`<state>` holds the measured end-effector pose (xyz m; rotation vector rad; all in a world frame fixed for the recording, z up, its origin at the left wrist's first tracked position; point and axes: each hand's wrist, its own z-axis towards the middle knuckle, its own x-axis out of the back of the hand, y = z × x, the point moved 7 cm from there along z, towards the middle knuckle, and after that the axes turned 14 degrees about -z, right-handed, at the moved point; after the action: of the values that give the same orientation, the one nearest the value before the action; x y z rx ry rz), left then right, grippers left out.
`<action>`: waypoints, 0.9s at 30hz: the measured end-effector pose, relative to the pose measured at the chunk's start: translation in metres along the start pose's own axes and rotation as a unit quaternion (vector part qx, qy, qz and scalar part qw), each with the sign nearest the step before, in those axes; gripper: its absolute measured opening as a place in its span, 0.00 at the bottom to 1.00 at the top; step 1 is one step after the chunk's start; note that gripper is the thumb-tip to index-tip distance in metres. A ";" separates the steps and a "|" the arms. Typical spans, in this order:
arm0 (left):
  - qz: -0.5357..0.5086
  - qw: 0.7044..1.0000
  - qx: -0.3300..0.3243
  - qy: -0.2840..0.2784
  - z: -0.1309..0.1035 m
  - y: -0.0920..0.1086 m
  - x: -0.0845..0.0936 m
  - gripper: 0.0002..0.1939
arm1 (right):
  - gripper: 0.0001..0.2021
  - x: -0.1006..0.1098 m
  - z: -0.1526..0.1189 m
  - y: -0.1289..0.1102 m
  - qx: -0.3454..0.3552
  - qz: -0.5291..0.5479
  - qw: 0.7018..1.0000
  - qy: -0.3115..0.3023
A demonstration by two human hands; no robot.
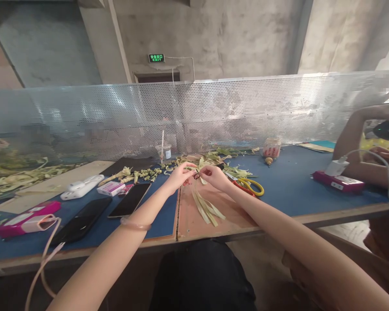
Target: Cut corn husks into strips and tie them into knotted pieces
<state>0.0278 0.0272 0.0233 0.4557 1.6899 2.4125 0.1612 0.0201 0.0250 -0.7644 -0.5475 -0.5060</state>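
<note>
My left hand (180,176), with a pale bangle (135,224) on the wrist, pinches pale green leaf strips (201,163) above the table. Close beside it, the fingers of my right hand (214,177) are pinched at a thin dark loop (196,176), perhaps a thread or wire, which lies between both hands. Below them, several dried leaf strips (208,209) fan out on the brown board (194,229). Scissors with yellow handles (253,186) and a red-handled tool (243,188) lie under and beside my right forearm. The fingertips are small, so fine details are hard to make out.
Two phones (129,201), a white power strip (82,187) and a magenta box (27,219) are at left. Knotted leaf pieces (145,174), a plastic cup (164,152) and a jar (271,148) stand farther back, before a perforated metal screen (207,112). Another person's arm (350,134) is at right.
</note>
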 end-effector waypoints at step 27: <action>0.104 0.994 -0.046 -0.005 0.005 0.001 -0.001 0.07 | 0.08 -0.003 -0.001 0.003 -0.019 0.025 0.999 -0.013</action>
<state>0.0300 0.0309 0.0253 0.6595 1.5908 2.6128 0.1613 0.0222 0.0215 -0.8204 -0.5438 -0.4618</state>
